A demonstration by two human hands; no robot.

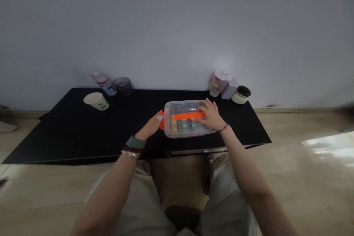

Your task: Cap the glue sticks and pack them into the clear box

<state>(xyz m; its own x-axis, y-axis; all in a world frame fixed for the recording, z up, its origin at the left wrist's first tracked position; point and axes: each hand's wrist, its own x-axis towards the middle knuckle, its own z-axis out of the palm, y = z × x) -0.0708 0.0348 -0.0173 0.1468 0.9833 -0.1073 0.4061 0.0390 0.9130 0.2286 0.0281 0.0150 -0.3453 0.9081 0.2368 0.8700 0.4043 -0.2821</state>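
A plastic storage box (190,118) sat near the middle of the bench (55,136), with the left hand (151,126) at its left end and the right hand (210,115) on its top. Behind it and to the right, a lidded straw cup (220,82), a small carton (229,88) and a round pot (240,94) stood in a row by the wall (177,25). Far left, a paper cup (96,101) lay on its side in front of a bottle (104,83) and a glass tumbler (123,86)

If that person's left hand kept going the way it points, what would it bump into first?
The orange latch on the end of the clear box: the left hand points straight at it, and may already be touching it, though depth is hard to judge here.
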